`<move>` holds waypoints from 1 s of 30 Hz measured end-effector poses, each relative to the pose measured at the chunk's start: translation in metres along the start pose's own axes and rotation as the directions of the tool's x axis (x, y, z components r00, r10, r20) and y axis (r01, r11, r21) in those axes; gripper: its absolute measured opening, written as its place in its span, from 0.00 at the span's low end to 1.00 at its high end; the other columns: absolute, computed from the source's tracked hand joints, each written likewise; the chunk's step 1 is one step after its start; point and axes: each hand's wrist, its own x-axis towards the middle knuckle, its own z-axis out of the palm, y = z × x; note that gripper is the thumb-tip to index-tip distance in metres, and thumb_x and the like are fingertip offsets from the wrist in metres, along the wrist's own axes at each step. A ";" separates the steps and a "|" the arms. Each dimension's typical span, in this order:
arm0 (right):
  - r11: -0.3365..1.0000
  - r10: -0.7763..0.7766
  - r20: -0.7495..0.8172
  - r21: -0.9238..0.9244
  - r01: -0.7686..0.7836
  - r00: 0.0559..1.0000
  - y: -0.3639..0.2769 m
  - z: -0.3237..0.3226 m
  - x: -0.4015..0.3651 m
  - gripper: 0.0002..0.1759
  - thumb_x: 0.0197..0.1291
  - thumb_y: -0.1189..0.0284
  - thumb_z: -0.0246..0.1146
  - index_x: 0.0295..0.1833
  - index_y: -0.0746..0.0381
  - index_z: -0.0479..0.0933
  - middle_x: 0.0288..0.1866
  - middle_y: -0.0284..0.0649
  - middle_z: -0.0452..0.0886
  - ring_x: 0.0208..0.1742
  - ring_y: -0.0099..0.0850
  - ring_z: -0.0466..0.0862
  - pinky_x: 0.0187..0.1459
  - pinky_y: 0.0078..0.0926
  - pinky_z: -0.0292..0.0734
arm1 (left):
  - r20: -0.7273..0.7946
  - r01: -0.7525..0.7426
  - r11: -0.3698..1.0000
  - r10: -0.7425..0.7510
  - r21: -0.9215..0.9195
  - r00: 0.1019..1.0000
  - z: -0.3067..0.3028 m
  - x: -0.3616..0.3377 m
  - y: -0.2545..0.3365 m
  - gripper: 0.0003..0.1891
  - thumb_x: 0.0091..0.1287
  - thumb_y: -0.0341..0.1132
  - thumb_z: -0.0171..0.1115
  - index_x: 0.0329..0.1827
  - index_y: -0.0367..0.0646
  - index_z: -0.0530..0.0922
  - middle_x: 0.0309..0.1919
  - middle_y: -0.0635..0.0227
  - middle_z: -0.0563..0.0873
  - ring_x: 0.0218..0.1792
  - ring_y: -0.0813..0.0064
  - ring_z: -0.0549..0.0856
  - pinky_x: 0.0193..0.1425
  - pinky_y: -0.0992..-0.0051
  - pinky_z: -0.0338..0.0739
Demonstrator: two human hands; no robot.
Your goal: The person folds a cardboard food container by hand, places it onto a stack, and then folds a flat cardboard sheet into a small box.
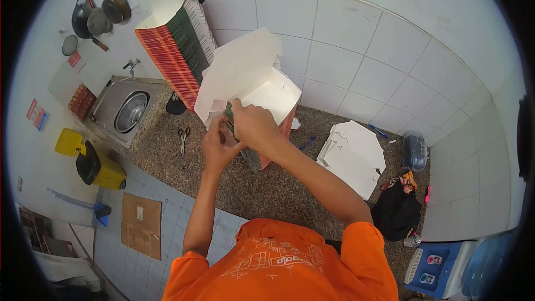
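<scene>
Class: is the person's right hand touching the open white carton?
Touching. The head view shows the right hand gripping the front wall of the open white carton, no gap between them.

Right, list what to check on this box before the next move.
1. Grip: left hand and right hand both hold the box at its near wall. Ok.
2. Lid stands open, clear of the hands. Ok.
3. Near-wall fold seated: covered by the hands. Cannot tell.
4. Scissors lie on the counter, apart from both hands. Ok.
5. Pile of flat blanks lies to the right, apart from the box. Ok.
6. Stack of boxes behind: whether it touches the lid, cannot tell.
</scene>
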 end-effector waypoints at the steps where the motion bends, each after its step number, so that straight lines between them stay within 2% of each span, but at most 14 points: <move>1: 1.000 -0.005 0.006 0.002 0.005 1.000 0.001 0.000 0.000 0.16 0.62 0.71 0.62 0.52 0.69 0.72 0.26 0.56 0.85 0.31 0.54 0.89 0.33 0.49 0.83 | -0.003 0.007 1.000 -0.007 0.003 1.000 -0.001 0.001 0.001 0.41 0.43 0.50 0.88 0.61 0.49 0.80 0.34 0.68 0.85 0.29 0.72 0.84 0.33 0.69 0.79; 4: 1.000 -0.020 0.007 -0.017 0.020 1.000 0.000 -0.001 0.000 0.17 0.62 0.71 0.62 0.52 0.69 0.72 0.25 0.55 0.84 0.31 0.53 0.89 0.33 0.49 0.83 | 0.047 -0.052 0.997 0.055 -0.054 0.997 -0.006 0.004 0.004 0.33 0.48 0.42 0.84 0.58 0.46 0.79 0.27 0.73 0.79 0.25 0.82 0.78 0.30 0.78 0.71; 6: 0.998 -0.023 0.002 -0.061 0.023 1.000 -0.001 0.001 0.000 0.15 0.62 0.72 0.62 0.50 0.68 0.73 0.24 0.53 0.84 0.29 0.52 0.89 0.31 0.46 0.82 | 0.084 0.046 0.994 -0.055 0.102 0.995 -0.008 0.004 0.004 0.40 0.43 0.48 0.87 0.62 0.50 0.80 0.34 0.66 0.86 0.31 0.73 0.87 0.35 0.69 0.80; 10: 0.992 -0.113 0.030 -0.045 0.115 0.993 0.006 0.025 0.005 0.15 0.60 0.69 0.63 0.49 0.67 0.75 0.25 0.53 0.84 0.31 0.51 0.89 0.32 0.46 0.82 | 0.035 -0.004 0.997 0.001 0.083 0.999 -0.006 0.004 0.005 0.40 0.44 0.48 0.87 0.62 0.50 0.79 0.33 0.66 0.85 0.31 0.72 0.87 0.35 0.68 0.80; 13: 0.994 -0.107 0.105 0.009 0.107 0.989 0.007 0.018 0.012 0.16 0.63 0.64 0.64 0.47 0.65 0.78 0.27 0.55 0.84 0.33 0.52 0.89 0.36 0.49 0.83 | 0.088 0.129 0.992 -0.128 -0.009 0.988 -0.005 0.002 0.009 0.43 0.43 0.49 0.88 0.64 0.46 0.78 0.35 0.63 0.86 0.33 0.68 0.88 0.37 0.68 0.82; 15: 0.999 0.029 0.145 0.034 -0.034 0.989 0.007 0.001 0.017 0.19 0.68 0.56 0.62 0.46 0.63 0.80 0.32 0.54 0.85 0.37 0.52 0.89 0.40 0.55 0.82 | 0.065 0.070 0.997 -0.067 -0.041 0.996 -0.004 -0.006 0.009 0.48 0.44 0.52 0.88 0.66 0.42 0.73 0.52 0.56 0.84 0.46 0.62 0.88 0.46 0.66 0.83; 16: 0.997 0.070 -0.040 0.012 -0.070 0.997 0.020 -0.002 0.025 0.20 0.70 0.54 0.61 0.44 0.62 0.81 0.34 0.52 0.86 0.38 0.53 0.88 0.41 0.55 0.81 | 0.072 0.063 0.997 -0.059 -0.047 0.996 -0.003 -0.008 0.016 0.48 0.44 0.52 0.88 0.66 0.42 0.73 0.52 0.56 0.84 0.46 0.62 0.88 0.46 0.66 0.83; 18: 0.978 0.181 -0.352 -0.033 -0.205 0.918 0.055 -0.026 0.051 0.24 0.73 0.51 0.58 0.38 0.62 0.81 0.37 0.47 0.86 0.42 0.51 0.86 0.43 0.54 0.80 | -0.062 -0.025 0.999 0.022 -0.045 0.998 0.000 -0.016 0.038 0.53 0.46 0.54 0.88 0.72 0.42 0.69 0.65 0.51 0.74 0.61 0.58 0.79 0.56 0.59 0.79; 19: 0.966 0.174 -0.421 -0.104 -0.238 0.890 0.083 -0.031 0.064 0.28 0.76 0.49 0.52 0.46 0.64 0.84 0.44 0.52 0.88 0.50 0.53 0.86 0.52 0.52 0.80 | -0.045 -0.066 0.997 0.063 -0.048 0.997 0.006 -0.021 0.033 0.52 0.50 0.54 0.87 0.75 0.46 0.67 0.77 0.48 0.59 0.74 0.45 0.67 0.70 0.49 0.71; 20: 0.963 0.189 -0.417 -0.100 -0.252 0.889 0.111 -0.023 0.078 0.28 0.76 0.49 0.52 0.46 0.64 0.84 0.44 0.52 0.88 0.50 0.53 0.86 0.52 0.52 0.80 | -0.030 -0.063 0.997 0.061 -0.051 0.998 0.007 -0.023 0.035 0.52 0.50 0.54 0.87 0.75 0.46 0.67 0.77 0.48 0.59 0.74 0.45 0.67 0.70 0.49 0.71; 21: 0.948 0.319 -0.073 0.040 -0.317 0.945 0.141 -0.014 0.092 0.30 0.78 0.48 0.49 0.53 0.65 0.83 0.49 0.55 0.87 0.55 0.54 0.85 0.58 0.51 0.78 | -0.015 -0.146 0.989 0.146 0.002 0.989 0.009 -0.019 0.039 0.49 0.52 0.52 0.86 0.74 0.47 0.68 0.77 0.49 0.61 0.76 0.42 0.65 0.73 0.46 0.68; 22: 0.897 0.362 0.286 0.152 -0.415 0.887 0.151 -0.017 0.095 0.34 0.79 0.47 0.46 0.60 0.66 0.82 0.55 0.57 0.87 0.60 0.55 0.84 0.63 0.50 0.77 | 0.000 -0.234 0.971 0.234 0.050 0.972 0.012 -0.014 0.042 0.45 0.54 0.50 0.85 0.73 0.49 0.69 0.78 0.49 0.63 0.78 0.40 0.63 0.76 0.43 0.65; 25: 0.922 0.348 0.248 0.081 -0.378 0.904 0.162 -0.009 0.085 0.36 0.80 0.46 0.40 0.70 0.64 0.77 0.63 0.58 0.83 0.66 0.56 0.82 0.69 0.48 0.72 | 0.066 -0.268 0.961 0.264 0.067 0.962 0.014 -0.009 0.040 0.35 0.58 0.45 0.82 0.69 0.52 0.76 0.78 0.54 0.67 0.81 0.37 0.58 0.80 0.39 0.58; 30: 0.902 0.315 0.221 0.232 -0.363 0.923 0.174 0.007 0.078 0.31 0.79 0.48 0.42 0.66 0.57 0.80 0.63 0.53 0.84 0.66 0.54 0.82 0.68 0.51 0.73 | 0.103 -0.320 0.947 0.316 0.023 0.943 0.013 -0.008 0.043 0.21 0.62 0.35 0.78 0.59 0.53 0.84 0.74 0.62 0.74 0.81 0.38 0.60 0.81 0.37 0.56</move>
